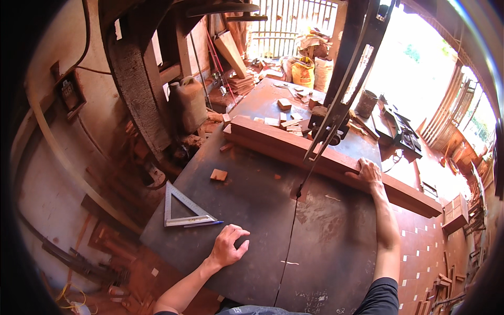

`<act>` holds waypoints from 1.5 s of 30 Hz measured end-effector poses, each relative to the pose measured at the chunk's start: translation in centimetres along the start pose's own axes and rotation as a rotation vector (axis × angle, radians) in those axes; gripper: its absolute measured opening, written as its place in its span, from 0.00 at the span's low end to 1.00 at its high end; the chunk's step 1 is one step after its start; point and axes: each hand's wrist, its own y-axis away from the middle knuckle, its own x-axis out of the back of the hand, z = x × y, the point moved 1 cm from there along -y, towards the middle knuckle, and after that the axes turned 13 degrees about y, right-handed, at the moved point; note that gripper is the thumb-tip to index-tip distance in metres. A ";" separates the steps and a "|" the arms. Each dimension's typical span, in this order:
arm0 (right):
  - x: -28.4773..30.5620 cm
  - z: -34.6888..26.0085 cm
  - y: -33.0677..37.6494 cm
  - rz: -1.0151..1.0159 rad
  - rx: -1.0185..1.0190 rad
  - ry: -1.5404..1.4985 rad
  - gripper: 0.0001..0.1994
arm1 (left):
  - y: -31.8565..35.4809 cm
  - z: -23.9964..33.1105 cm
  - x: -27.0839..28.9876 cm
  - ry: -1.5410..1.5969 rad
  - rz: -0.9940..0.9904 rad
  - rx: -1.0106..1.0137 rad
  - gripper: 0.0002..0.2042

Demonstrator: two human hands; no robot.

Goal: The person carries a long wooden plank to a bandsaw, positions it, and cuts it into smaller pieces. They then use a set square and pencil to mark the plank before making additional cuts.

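Note:
A long reddish-brown wooden beam (273, 140) lies across the dark bandsaw table (257, 189), beyond the blade and its guide. Its right end sticks out past the table edge. My right hand (370, 172) grips the beam right of the blade, fingers curled over its near upper edge. Over the near left part of the table hovers my left hand (231, 245), empty, fingers loosely bent and thumb apart. Just beyond it are a metal triangle square (184, 207) and a blue pen (205, 224) beside the square's lower edge. A small wood block (219, 175) sits farther back.
The bandsaw's blade guide post (346, 79) rises by the beam, above a slot in the table. Wood offcuts (283, 105) are scattered on the far table. A jerrycan (190, 102) stands at the left, sacks (303, 72) at the back, and a wooden box (455, 212) at the right.

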 end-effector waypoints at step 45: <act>5.7 28.4 41.9 0.528 -1.298 -1.390 0.43 | -0.9 10.0 -9.0 0.386 -0.569 -0.133 0.27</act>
